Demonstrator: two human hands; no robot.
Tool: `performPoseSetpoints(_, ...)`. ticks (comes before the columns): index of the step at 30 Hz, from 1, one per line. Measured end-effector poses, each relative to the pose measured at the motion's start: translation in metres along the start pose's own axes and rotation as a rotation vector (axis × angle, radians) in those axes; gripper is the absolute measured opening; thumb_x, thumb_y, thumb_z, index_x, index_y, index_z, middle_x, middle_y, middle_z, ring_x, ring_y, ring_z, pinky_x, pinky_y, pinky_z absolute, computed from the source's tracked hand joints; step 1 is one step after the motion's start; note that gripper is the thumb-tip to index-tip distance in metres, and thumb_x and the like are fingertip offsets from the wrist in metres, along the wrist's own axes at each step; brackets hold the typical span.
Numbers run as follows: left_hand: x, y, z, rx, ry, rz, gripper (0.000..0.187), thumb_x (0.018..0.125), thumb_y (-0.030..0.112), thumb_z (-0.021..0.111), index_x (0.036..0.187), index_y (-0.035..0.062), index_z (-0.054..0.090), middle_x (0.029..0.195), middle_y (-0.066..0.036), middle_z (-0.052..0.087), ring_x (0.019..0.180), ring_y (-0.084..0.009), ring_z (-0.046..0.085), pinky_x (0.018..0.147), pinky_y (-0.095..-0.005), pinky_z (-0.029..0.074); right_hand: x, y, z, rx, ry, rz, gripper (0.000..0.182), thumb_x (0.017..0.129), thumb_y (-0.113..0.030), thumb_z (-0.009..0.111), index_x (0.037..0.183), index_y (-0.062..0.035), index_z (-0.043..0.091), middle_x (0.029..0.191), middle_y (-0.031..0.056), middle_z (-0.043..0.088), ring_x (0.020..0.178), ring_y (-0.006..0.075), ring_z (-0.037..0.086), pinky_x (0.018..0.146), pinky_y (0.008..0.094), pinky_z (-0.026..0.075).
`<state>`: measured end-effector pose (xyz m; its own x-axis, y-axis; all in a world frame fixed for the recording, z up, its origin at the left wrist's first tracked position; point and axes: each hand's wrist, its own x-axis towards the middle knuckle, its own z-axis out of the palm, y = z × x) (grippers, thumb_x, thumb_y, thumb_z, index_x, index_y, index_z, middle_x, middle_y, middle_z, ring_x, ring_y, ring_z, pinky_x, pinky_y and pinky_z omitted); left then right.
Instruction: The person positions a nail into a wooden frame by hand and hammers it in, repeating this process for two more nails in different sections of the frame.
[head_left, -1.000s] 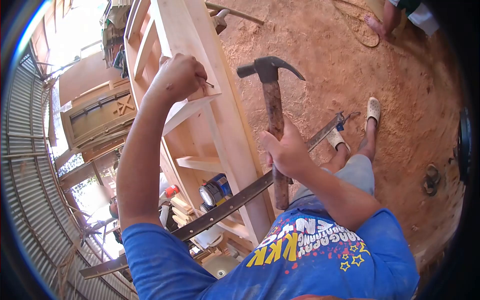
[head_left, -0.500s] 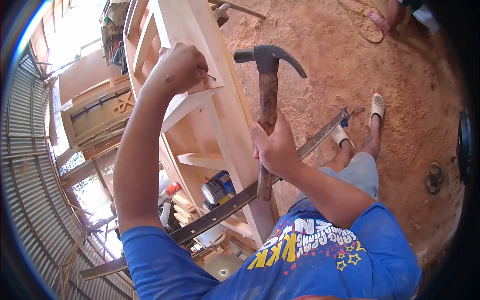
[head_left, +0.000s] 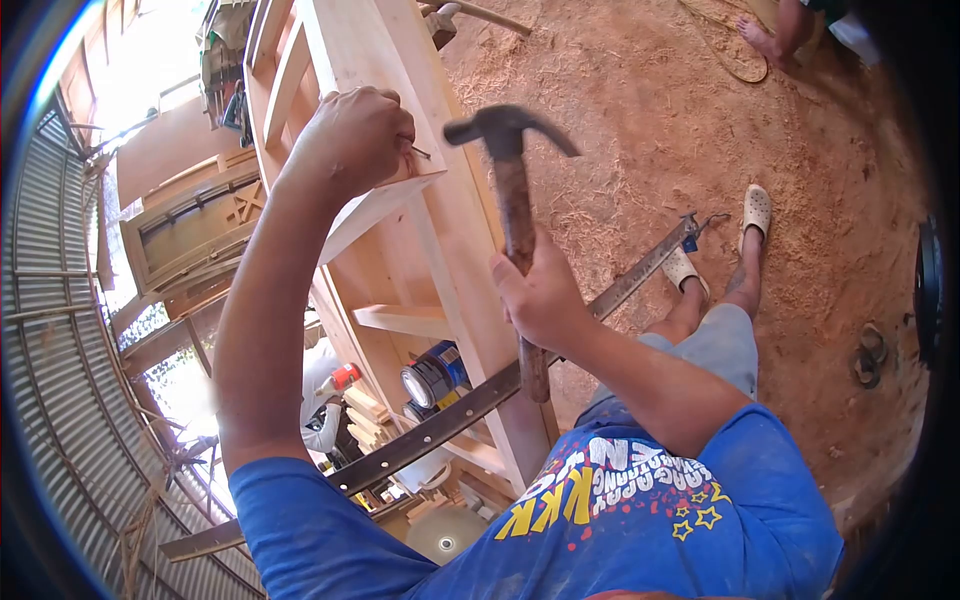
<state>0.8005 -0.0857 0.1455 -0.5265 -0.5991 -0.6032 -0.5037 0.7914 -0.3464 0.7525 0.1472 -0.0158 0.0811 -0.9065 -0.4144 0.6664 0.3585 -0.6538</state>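
Observation:
My left hand is closed at the upper left, pressed against a pale wooden frame. From its fingers sticks the end of a thin nail, close to where a crosspiece meets the frame's long board. My right hand is wrapped round the wooden handle of a claw hammer. The hammer's dark head is slightly blurred and stands apart from the nail, to its right. Its handle end points down towards my blue shirt.
A long metal bar clamp runs diagonally under the frame. A blue power tool and stacked wood strips lie beyond it. Sawdust covers the earth floor. Another person's leg shows at the top right.
The hammer has swung left, its head tilting towards my left hand and the nail. My right hand turned with it, while my left hand stays nearly in place.

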Motion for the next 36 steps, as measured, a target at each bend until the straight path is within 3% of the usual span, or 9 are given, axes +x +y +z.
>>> performPoseSetpoints(2,0.000,-0.001,0.001,0.006,0.000,0.008,0.014,0.082,0.009,0.068,0.087,0.0080,0.080,0.093,-0.010,0.071,0.097,-0.0316,0.069,0.090,-0.0441,0.055,0.005,-0.001,-0.003,-0.107,-0.110,0.094,0.031,0.098,-0.016,0.064,0.117,0.0060,0.053,0.080,0.0115,0.064,0.070,0.0188,0.065,0.066,0.0349,0.052)
performPoseSetpoints(10,0.000,-0.002,0.001,-0.015,0.021,0.016,0.013,0.081,0.007,0.068,0.084,0.0069,0.080,0.093,-0.012,0.073,0.097,-0.0315,0.070,0.089,-0.0459,0.056,0.004,0.002,0.002,0.021,0.013,-0.052,0.029,0.097,-0.015,0.063,0.114,0.0063,0.052,0.079,0.0133,0.064,0.071,0.0236,0.066,0.066,0.0397,0.052)
performPoseSetpoints(14,0.001,-0.002,0.002,-0.002,0.004,0.010,0.013,0.081,0.008,0.067,0.085,0.0069,0.080,0.091,-0.011,0.071,0.096,-0.0313,0.069,0.089,-0.0447,0.056,0.011,0.002,-0.006,-0.105,-0.056,0.036,0.021,0.101,-0.014,0.062,0.110,0.0014,0.051,0.075,0.0069,0.060,0.063,0.0168,0.062,0.059,0.0339,0.051)
performPoseSetpoints(17,0.003,-0.004,0.001,0.008,-0.008,0.023,0.013,0.082,0.009,0.067,0.085,0.0071,0.080,0.091,-0.011,0.070,0.095,-0.0316,0.069,0.089,-0.0444,0.056,-0.004,-0.040,-0.018,0.313,0.096,-0.055,0.014,0.104,-0.015,0.060,0.103,-0.0034,0.051,0.073,0.0036,0.058,0.056,0.0107,0.057,0.053,0.0279,0.049)
performPoseSetpoints(19,0.001,-0.004,0.002,-0.004,-0.008,0.024,0.013,0.083,0.009,0.067,0.085,0.0071,0.080,0.091,-0.011,0.070,0.094,-0.0320,0.069,0.088,-0.0443,0.056,0.004,-0.053,-0.034,0.380,0.195,-0.473,0.014,0.107,-0.016,0.058,0.098,-0.0074,0.050,0.073,0.0015,0.057,0.051,0.0062,0.052,0.049,0.0230,0.047)
performPoseSetpoints(21,0.002,-0.005,0.003,-0.019,0.003,0.020,0.012,0.083,0.009,0.067,0.084,0.0073,0.080,0.090,-0.012,0.070,0.093,-0.0325,0.069,0.087,-0.0441,0.056,0.003,-0.053,-0.032,0.478,0.258,-0.496,0.014,0.105,-0.015,0.059,0.102,-0.0046,0.052,0.076,0.0036,0.059,0.056,0.0100,0.056,0.053,0.0272,0.049)
performPoseSetpoints(26,0.001,-0.006,0.009,0.061,-0.062,0.043,0.013,0.083,0.006,0.067,0.087,0.0056,0.079,0.091,-0.013,0.068,0.095,-0.0338,0.068,0.088,-0.0438,0.056,0.005,0.007,-0.004,-0.031,0.007,0.104,0.025,0.098,-0.014,0.064,0.115,0.0026,0.055,0.089,0.0125,0.065,0.081,0.0211,0.066,0.072,0.0382,0.052)
performPoseSetpoints(32,-0.006,-0.011,0.001,-0.119,-0.036,-0.029,0.014,0.082,0.004,0.068,0.090,0.0031,0.079,0.092,-0.013,0.067,0.094,-0.0339,0.067,0.087,-0.0437,0.054,0.018,-0.025,-0.040,0.051,0.214,-0.068,0.024,0.097,-0.011,0.064,0.113,0.0019,0.051,0.079,0.0072,0.061,0.060,0.0152,0.064,0.055,0.0317,0.051)
performPoseSetpoints(36,-0.011,-0.014,0.005,-0.184,-0.036,-0.067,0.014,0.080,0.004,0.070,0.090,0.0023,0.079,0.091,-0.014,0.067,0.092,-0.0335,0.066,0.085,-0.0434,0.053,0.009,-0.036,-0.048,0.142,0.165,0.086,0.022,0.099,-0.011,0.063,0.112,-0.0001,0.049,0.079,0.0069,0.060,0.051,0.0128,0.059,0.048,0.0314,0.050)
